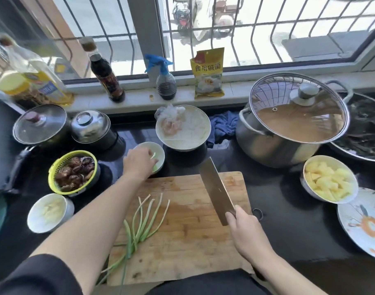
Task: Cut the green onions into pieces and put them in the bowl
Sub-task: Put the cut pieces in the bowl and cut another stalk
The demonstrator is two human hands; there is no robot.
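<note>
The left hand (137, 165) reached over the small bowl (158, 150) just beyond the board (182, 231), its fingers curled round what looked like a few pale-green onion pieces (153, 156), though the view there was blurred. The right hand (245, 228) gripped the cleaver (216, 188) by its handle, blade raised and tilted above the board. The uncut green onions (146, 218) lay on the board's left side, stalks fanned out, their ends hanging off its near edge. A bowl of potato chunks (329, 182) sat on the desk (288, 220), right of the board.
</note>
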